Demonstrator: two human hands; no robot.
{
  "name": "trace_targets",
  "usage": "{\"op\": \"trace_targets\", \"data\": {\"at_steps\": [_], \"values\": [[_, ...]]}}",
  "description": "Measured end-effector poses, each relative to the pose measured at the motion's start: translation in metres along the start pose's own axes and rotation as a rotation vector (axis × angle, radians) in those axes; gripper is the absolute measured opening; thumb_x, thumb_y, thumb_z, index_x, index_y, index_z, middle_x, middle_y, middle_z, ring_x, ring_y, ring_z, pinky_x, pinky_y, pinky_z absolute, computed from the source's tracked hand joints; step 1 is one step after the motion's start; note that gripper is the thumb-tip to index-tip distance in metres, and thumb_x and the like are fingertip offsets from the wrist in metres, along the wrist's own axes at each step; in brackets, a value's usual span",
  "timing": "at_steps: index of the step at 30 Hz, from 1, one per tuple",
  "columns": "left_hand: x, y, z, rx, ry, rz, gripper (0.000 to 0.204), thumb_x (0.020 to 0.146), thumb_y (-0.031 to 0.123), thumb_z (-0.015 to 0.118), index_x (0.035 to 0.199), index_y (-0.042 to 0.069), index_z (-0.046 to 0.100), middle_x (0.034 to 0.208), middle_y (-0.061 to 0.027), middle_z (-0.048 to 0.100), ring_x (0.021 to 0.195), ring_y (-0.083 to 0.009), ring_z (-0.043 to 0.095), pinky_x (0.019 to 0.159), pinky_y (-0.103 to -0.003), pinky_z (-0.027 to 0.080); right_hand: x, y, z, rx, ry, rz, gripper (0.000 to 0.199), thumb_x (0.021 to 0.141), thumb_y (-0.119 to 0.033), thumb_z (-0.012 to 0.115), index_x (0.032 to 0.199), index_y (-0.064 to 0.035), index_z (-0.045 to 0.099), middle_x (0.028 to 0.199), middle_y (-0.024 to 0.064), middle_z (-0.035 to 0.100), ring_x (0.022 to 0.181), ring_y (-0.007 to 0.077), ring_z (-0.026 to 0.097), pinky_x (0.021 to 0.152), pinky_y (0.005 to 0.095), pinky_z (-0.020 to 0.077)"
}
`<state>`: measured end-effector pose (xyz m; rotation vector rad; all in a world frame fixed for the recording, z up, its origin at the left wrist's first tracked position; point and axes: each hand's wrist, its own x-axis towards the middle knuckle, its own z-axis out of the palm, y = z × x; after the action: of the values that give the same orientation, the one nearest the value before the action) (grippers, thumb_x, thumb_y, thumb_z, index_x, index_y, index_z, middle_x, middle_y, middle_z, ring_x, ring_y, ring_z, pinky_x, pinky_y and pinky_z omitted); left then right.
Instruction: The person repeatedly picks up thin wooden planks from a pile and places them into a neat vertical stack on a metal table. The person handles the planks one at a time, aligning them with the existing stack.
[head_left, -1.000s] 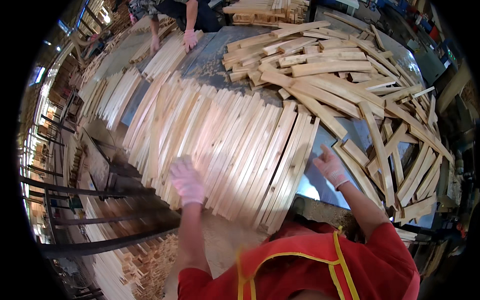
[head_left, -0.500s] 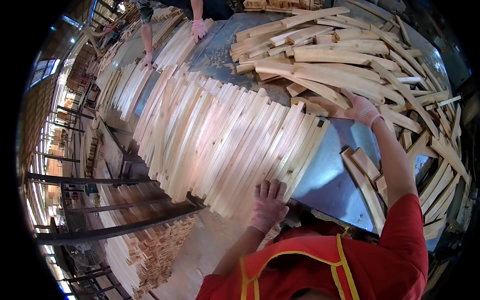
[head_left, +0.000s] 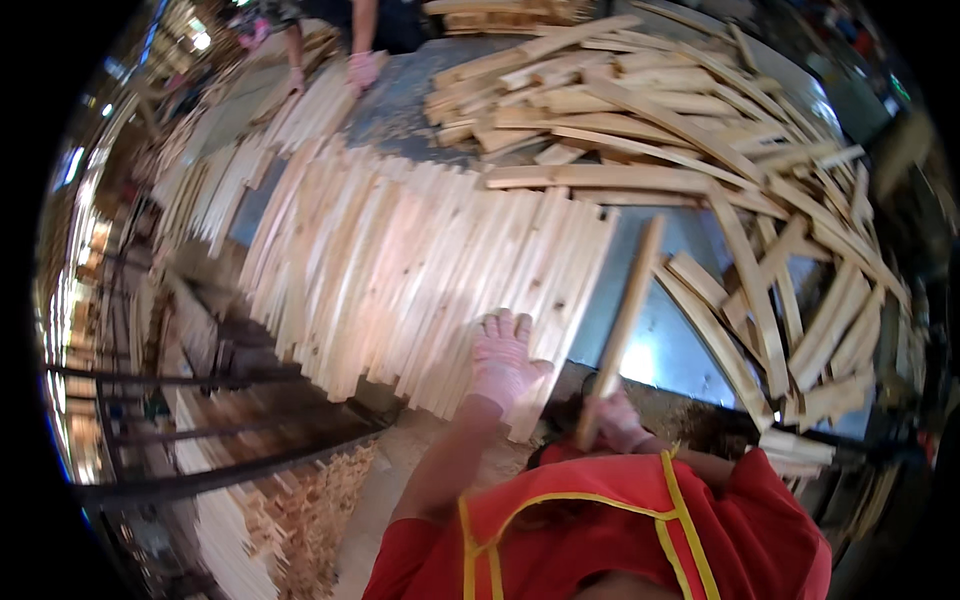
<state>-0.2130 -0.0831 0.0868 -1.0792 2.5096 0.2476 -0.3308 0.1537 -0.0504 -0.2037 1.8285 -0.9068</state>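
Observation:
My left hand (head_left: 505, 365), in a pinkish work glove, lies flat with fingers spread on the near ends of a row of pale wooden strips (head_left: 430, 240) laid side by side. Close to my body, my right hand (head_left: 618, 420), also gloved and a little blurred, is closed round the lower part of one wooden strip (head_left: 630, 300). That strip stands out tilted, its far end pointing up and away over the metal tabletop (head_left: 655, 355), just right of the row.
A heap of loose wooden pieces (head_left: 640, 125) spreads over the table's far and right side. A co-worker's gloved hand (head_left: 363, 70) rests on strips at the far left. Below the table at left are a dark metal rail (head_left: 220, 480) and a stack of wood (head_left: 310, 520).
My right hand has come back from the heap toward my body and now holds a strip. Pieces at the heap's near edge have shifted. My left hand stays on the row.

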Motion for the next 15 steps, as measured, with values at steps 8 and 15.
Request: {"op": "trace_targets", "data": {"at_steps": [8,15], "values": [[0.008,0.059,0.033,-0.125,0.34,0.188,0.086,0.087,0.062,0.068,0.153,0.012,0.048,0.155,-0.0154,0.044,0.145,-0.0337,0.038,0.12,-0.052,0.028,-0.004,-0.136,-0.038,-0.788,-0.419,-0.323,0.076,0.09,-0.051,0.07,0.142,0.0026,0.057,0.129,0.025,0.07,0.12,0.0395,0.067,0.103,0.0462,0.052],[0.002,0.049,0.069,-0.019,0.389,0.192,0.08,0.092,0.057,0.06,0.158,0.014,0.045,0.163,-0.0104,0.039,0.153,-0.0329,0.032,0.125,-0.054,0.023,0.036,-0.099,-0.209,-1.143,0.561,-0.644,0.087,0.084,-0.034,0.081,0.156,-0.0022,0.042,0.151,0.0197,0.054,0.138,0.0388,0.051,0.116,0.0493,0.0405]]}}
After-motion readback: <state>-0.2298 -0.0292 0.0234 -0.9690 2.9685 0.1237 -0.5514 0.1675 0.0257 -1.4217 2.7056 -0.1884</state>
